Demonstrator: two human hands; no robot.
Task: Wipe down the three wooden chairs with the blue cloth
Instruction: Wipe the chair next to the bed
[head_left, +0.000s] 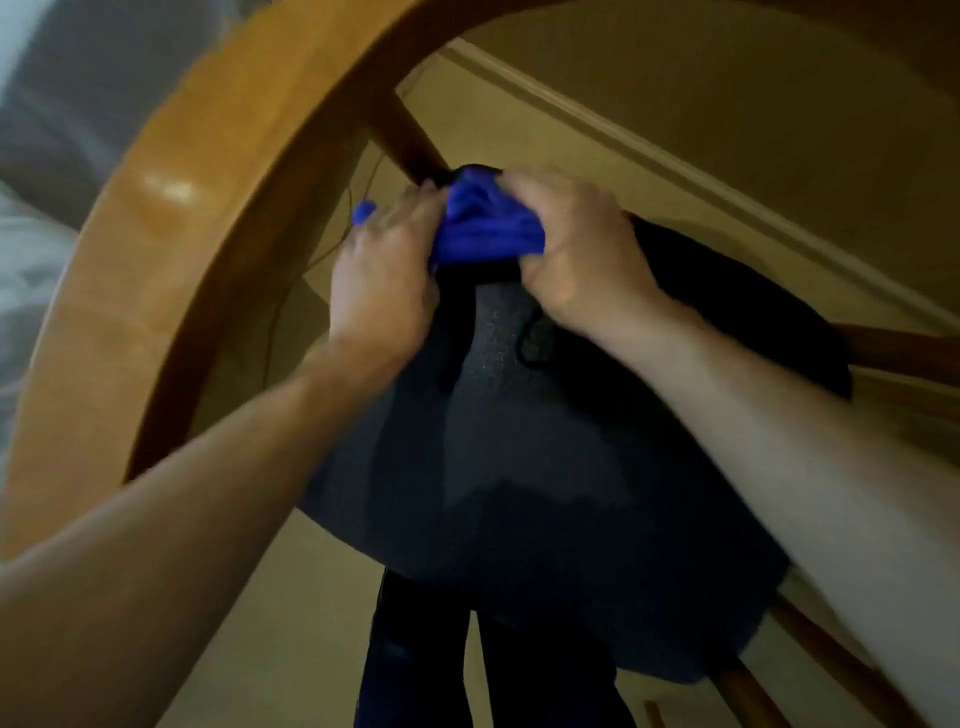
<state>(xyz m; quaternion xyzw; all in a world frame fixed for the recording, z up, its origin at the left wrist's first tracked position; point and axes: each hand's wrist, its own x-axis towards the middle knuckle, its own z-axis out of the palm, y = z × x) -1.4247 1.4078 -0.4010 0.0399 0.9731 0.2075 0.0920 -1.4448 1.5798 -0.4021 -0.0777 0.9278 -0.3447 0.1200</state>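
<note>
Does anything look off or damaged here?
Nothing looks damaged or spilled. Both hands, left and right, bunch the blue cloth around a wooden chair spindle above the dark seat.

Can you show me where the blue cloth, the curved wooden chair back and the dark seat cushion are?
blue cloth (485, 228): head view, on the bunched middle between both hands.
curved wooden chair back (171, 218): head view, on the glossy broad arc.
dark seat cushion (519, 457): head view, on its top surface.

No readable text, label, brand or number anywhere in this blurred view, folks.
</note>
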